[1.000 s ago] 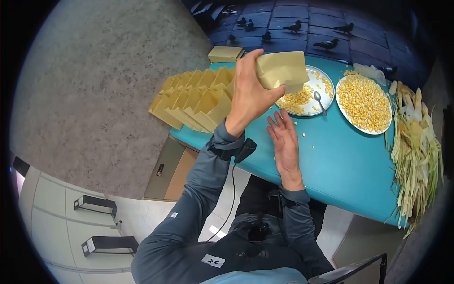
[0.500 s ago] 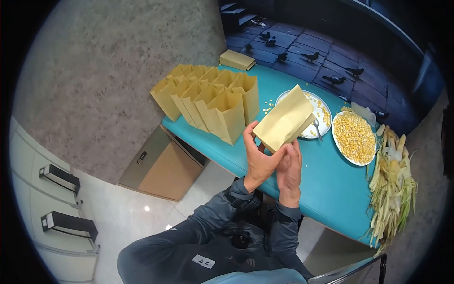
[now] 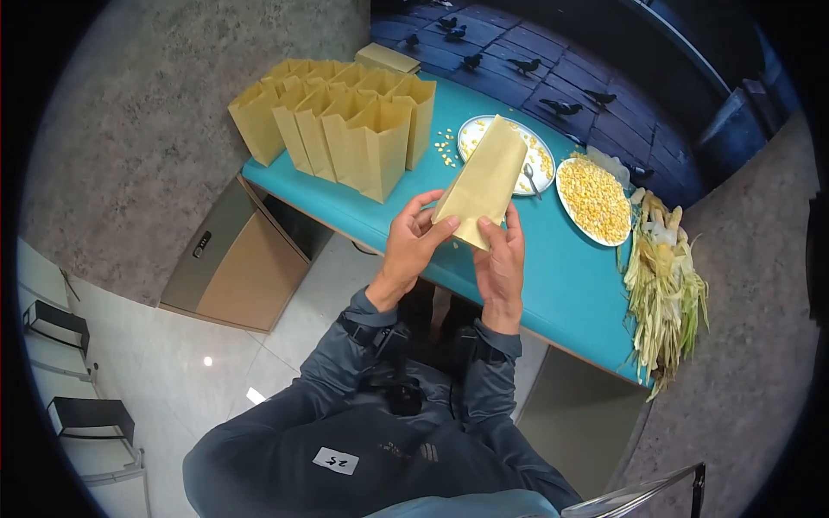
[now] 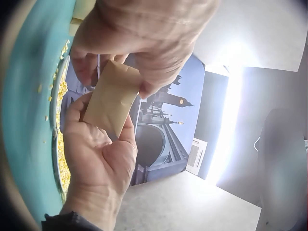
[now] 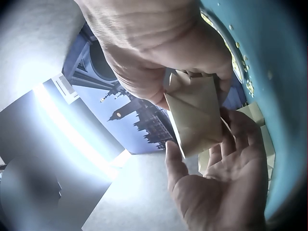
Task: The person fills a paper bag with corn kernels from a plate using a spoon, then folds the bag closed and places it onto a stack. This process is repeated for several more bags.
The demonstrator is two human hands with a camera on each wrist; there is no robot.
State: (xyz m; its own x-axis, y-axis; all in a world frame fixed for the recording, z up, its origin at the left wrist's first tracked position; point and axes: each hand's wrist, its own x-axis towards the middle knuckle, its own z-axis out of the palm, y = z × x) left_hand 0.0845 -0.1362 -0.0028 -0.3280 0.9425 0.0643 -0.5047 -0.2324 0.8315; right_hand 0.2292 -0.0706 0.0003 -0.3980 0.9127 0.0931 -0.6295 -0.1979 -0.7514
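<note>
while pale yellow kernels fill a white plate, left hand and right hand grip a creased, boxy paper bag.

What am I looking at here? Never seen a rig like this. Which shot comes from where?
No robot: these are a person's bare left hand and right hand. The widest shot comes from a head-worn camera looking down; the other two come from cameras on each wrist, watching the hands. Together the hands hold a paper bag. On the teal table, as the head view shows it: standing open bags at left, a plate heaped with corn kernels towards the right, another plate with fewer kernels and a spoon, and corn husks at far right.
</note>
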